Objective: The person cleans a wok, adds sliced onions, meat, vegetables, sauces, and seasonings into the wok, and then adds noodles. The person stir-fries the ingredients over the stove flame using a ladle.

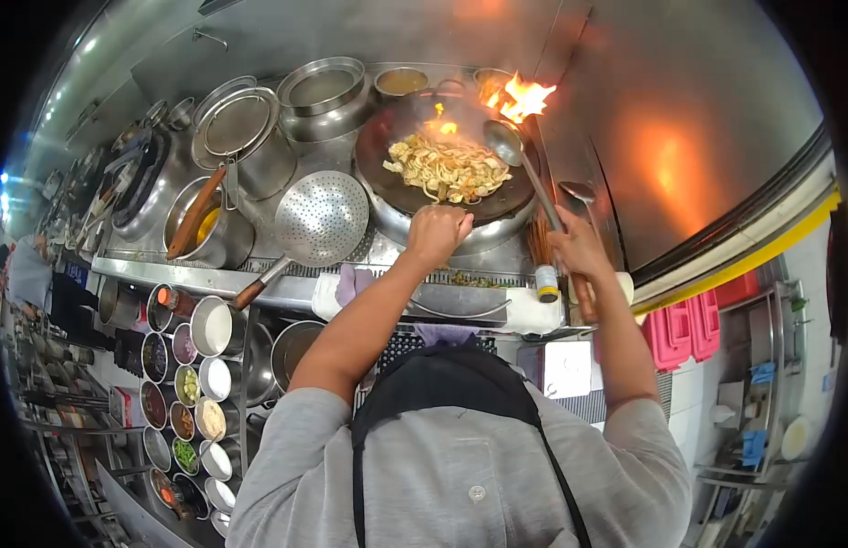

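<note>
A dark wok (378,173) sits on the burner, with noodles (451,170) heaped inside and small flames over their far side. My left hand (439,234) is closed at the near rim of the wok; the part it grips is hidden under the fingers. My right hand (579,247) is wrapped around the long handle of a ladle (504,142), whose wooden end sticks out below the hand. The bowl of the ladle hangs over the right side of the noodles. Larger flames (523,99) rise at the wok's far right.
A perforated strainer (322,217) lies left of the wok. Beyond it stand metal pots (322,96) and a pot with a wooden-handled tool (196,217). Several ingredient containers (212,326) line the lower left. A bamboo brush (544,265) stands near my right hand.
</note>
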A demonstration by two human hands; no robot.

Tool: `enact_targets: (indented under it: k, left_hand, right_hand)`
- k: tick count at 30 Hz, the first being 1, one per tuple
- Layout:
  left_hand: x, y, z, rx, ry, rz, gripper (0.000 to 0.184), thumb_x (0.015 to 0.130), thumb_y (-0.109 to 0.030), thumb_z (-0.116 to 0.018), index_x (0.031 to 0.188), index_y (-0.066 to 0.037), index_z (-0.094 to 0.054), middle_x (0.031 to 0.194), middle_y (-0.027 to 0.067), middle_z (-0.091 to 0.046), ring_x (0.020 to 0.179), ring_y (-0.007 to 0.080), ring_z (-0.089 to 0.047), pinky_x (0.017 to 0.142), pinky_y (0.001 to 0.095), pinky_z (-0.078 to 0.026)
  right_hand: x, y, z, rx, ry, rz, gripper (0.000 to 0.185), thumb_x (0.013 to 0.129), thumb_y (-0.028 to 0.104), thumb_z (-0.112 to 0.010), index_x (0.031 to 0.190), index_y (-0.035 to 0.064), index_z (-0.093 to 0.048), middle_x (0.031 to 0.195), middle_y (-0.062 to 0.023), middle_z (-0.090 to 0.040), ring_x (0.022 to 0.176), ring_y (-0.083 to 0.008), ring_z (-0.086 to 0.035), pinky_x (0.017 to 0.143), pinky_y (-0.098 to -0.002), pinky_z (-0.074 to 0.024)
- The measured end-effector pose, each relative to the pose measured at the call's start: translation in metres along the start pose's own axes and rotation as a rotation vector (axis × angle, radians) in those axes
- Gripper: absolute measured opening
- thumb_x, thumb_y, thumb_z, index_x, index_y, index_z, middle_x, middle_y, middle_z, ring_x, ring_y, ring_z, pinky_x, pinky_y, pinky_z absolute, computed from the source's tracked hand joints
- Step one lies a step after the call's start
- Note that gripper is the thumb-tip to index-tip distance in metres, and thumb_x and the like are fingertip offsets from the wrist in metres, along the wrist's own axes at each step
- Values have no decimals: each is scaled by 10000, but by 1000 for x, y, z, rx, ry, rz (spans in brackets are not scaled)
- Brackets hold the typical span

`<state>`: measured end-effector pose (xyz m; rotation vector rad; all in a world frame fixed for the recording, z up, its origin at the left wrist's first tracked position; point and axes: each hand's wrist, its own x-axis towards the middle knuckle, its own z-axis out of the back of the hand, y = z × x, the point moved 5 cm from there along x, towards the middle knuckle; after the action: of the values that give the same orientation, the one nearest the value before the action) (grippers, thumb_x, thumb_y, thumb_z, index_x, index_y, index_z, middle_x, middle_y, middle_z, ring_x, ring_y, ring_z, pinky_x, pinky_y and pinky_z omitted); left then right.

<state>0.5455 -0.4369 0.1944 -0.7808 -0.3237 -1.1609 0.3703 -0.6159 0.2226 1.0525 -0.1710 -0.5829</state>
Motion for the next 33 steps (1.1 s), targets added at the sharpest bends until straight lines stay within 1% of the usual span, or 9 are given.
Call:
enact_targets:
  k: [9,14,17,19,22,25,29,31,33]
  left_hand:
    - [8,25,-35,-18,39,32,295,840,-248,-624,612,-63,-593,629,133,-601,616,340,-585,645,455,-459]
    - [8,22,-31,-30,39,38,295,834,-256,-638,619,-58,-594,637,132,-607,620,330,-591,627,447,-462]
    - [8,21,-29,-14,30,51,287,828,-255,-647,623,-59,-604,647,132,-617,623,325,-598,628,439,-468]
    - [9,21,-29,14,41,64,287,830,-262,-644,632,-56,-618,655,128,-630,637,317,-616,645,434,-478]
    - [9,22,-29,37,59,66,291,831,-273,-644,641,-53,-634,662,123,-644,649,307,-633,664,428,-487]
    - [7,24,-31,30,63,60,289,830,-277,-651,643,-58,-630,663,123,-639,644,311,-622,655,428,-481]
    - [7,24,-30,27,63,52,288,831,-275,-653,638,-65,-616,665,121,-632,646,313,-611,640,429,-471]
    - [7,25,-31,7,62,51,291,834,-276,-650,636,-67,-611,662,118,-630,645,313,-609,638,429,-469]
    - [9,25,-32,-7,61,49,294,836,-277,-647,633,-68,-607,660,115,-629,644,312,-608,637,429,-467]
  right_hand:
    - [68,-16,-32,628,176,-136,614,829,21,-558,1391,-65,-327,638,-40,-516,466,-124,-503,362,-292,-424]
    - [141,-11,-24,284,157,-18,517,837,41,-580,1327,-22,-429,697,-69,-542,479,-111,-513,340,-289,-408]
    - [167,0,-34,-99,89,-63,509,814,43,-596,1305,29,-464,763,-142,-599,587,-216,-612,460,-360,-495]
    - [180,11,-53,-401,86,309,549,792,46,-589,1322,86,-456,898,-218,-639,819,-351,-656,697,-436,-534]
    - [168,19,-62,-561,119,617,591,796,48,-571,1365,118,-428,1060,-241,-627,1044,-418,-587,896,-462,-473]
    - [120,45,-32,-838,222,342,660,785,0,-555,1416,139,-420,1143,-242,-590,1095,-385,-569,935,-434,-453]
    - [91,21,19,-918,139,298,649,783,-22,-554,1410,80,-420,1176,-240,-574,1090,-394,-566,923,-420,-462]
    - [79,17,33,-734,107,485,669,808,-21,-554,1444,62,-364,1108,-213,-596,1110,-359,-571,947,-401,-446]
    - [71,8,38,-613,71,403,662,809,20,-574,1439,62,-375,1165,-228,-588,1133,-363,-563,961,-385,-438]
